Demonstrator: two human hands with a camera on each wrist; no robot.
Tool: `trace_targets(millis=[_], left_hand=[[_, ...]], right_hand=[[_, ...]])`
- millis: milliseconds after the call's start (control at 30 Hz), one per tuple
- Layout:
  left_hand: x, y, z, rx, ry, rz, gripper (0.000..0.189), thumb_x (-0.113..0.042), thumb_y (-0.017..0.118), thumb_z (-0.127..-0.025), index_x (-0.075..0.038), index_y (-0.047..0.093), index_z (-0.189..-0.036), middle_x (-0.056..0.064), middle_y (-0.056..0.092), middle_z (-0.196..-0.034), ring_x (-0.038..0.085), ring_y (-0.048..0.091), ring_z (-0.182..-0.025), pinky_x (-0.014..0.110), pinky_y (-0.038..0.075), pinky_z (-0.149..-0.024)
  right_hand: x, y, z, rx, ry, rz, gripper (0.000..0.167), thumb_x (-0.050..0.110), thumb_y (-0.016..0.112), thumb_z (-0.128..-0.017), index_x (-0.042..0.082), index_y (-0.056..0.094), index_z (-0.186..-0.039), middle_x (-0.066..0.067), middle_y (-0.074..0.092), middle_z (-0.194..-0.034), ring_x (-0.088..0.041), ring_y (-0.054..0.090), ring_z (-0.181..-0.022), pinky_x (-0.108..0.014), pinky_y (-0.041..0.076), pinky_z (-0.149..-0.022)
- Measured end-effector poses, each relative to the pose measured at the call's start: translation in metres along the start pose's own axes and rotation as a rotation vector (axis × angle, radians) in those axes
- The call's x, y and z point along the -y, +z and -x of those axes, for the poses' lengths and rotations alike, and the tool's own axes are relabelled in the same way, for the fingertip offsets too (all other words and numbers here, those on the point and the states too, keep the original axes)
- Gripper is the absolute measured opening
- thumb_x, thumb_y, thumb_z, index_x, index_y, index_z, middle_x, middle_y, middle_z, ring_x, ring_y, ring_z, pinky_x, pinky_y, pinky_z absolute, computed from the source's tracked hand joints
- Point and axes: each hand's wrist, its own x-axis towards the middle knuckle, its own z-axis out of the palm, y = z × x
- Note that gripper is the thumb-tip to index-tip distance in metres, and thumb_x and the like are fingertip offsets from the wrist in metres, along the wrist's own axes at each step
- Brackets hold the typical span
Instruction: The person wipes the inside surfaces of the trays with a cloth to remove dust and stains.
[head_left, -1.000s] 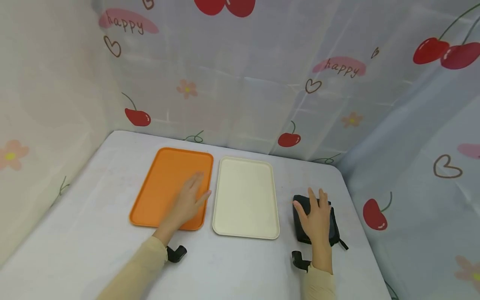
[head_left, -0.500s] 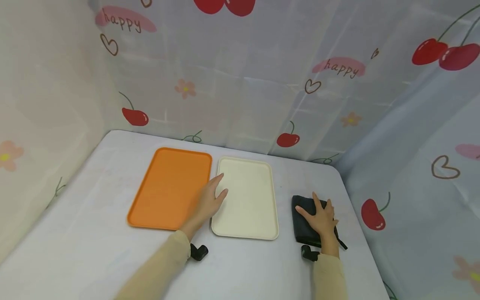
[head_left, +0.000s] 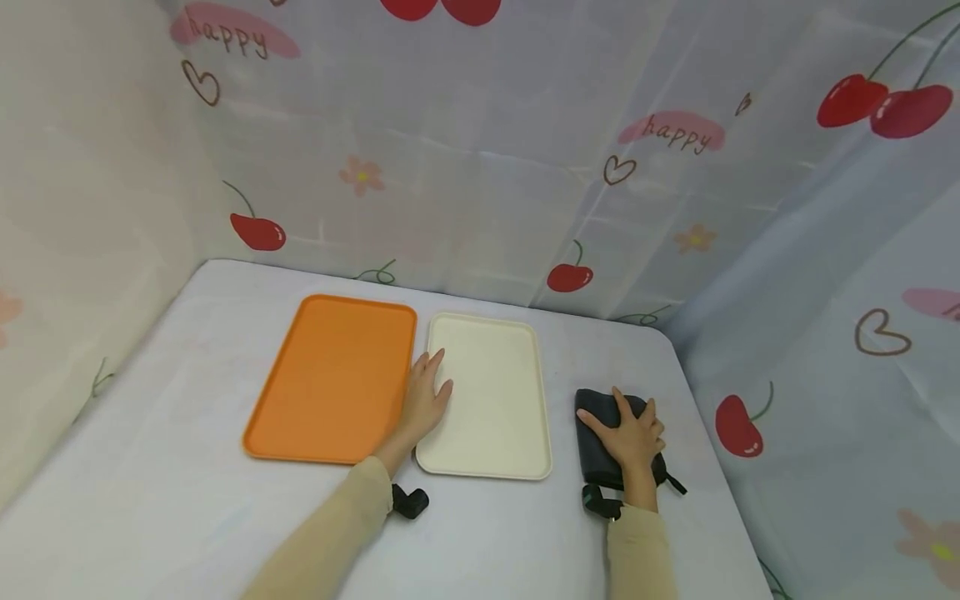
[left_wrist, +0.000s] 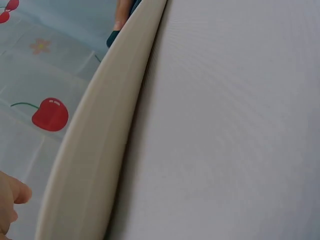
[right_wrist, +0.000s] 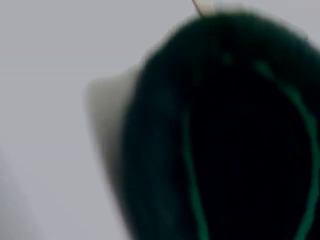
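Note:
My left hand (head_left: 424, 404) is at the left long side of a cream tray (head_left: 495, 400), with its thumb and fingers reaching over the rim. In the left wrist view the tray's side wall (left_wrist: 95, 140) crosses close by, and a bit of the hand (left_wrist: 12, 197) shows at lower left. On the right, my right hand (head_left: 632, 435) spans a black zipped pouch (head_left: 594, 454) from above, thumb at its left side and fingers bent over its right side. Something dark with green lines (right_wrist: 200, 150) fills much of the right wrist view, blurred.
An orange tray (head_left: 337, 375) lies flat left of the cream one. White cloth (head_left: 495, 533) covers the table. Curtains (head_left: 480, 192) printed with cherries rise behind and at the sides. A black wrist camera (head_left: 410, 502) sits at my left cuff.
My left hand has moved right, from above the orange tray to the cream tray's left side. My right hand has come down onto the pouch, its fingers settling around it.

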Motion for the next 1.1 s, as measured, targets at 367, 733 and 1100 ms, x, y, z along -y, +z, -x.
trace_targets(millis=[367, 733, 1100], left_hand=[[0.012, 0.012, -0.004, -0.098, 0.064, -0.066, 0.056, 0.019, 0.043, -0.085, 0.003, 0.049, -0.139, 0.035, 0.032, -0.148, 0.051, 0.031, -0.137, 0.063, 0.033, -0.11], [0.012, 0.015, -0.005, -0.223, 0.138, -0.139, 0.051, 0.022, 0.044, -0.08, 0.005, 0.061, -0.125, 0.033, 0.056, -0.123, 0.051, 0.05, -0.116, 0.058, 0.045, -0.099], [0.011, 0.015, -0.006, -0.232, 0.148, -0.128, 0.055, 0.021, 0.047, -0.08, 0.007, 0.055, -0.132, 0.031, 0.062, -0.121, 0.047, 0.059, -0.111, 0.056, 0.048, -0.098]], right_hand=[[0.009, 0.016, 0.012, -0.168, -0.014, 0.012, 0.084, 0.065, 0.067, -0.078, 0.019, 0.046, -0.146, -0.038, 0.037, -0.135, -0.051, 0.041, -0.115, -0.062, 0.037, -0.091], [0.015, 0.023, 0.021, -0.261, -0.065, 0.028, 0.067, 0.051, 0.071, -0.084, 0.015, 0.057, -0.138, -0.033, 0.056, -0.113, -0.046, 0.057, -0.092, -0.056, 0.049, -0.07], [0.017, 0.025, 0.022, -0.309, -0.102, 0.013, 0.059, 0.045, 0.074, -0.083, 0.013, 0.063, -0.132, -0.029, 0.062, -0.104, -0.041, 0.061, -0.082, -0.052, 0.049, -0.061]])
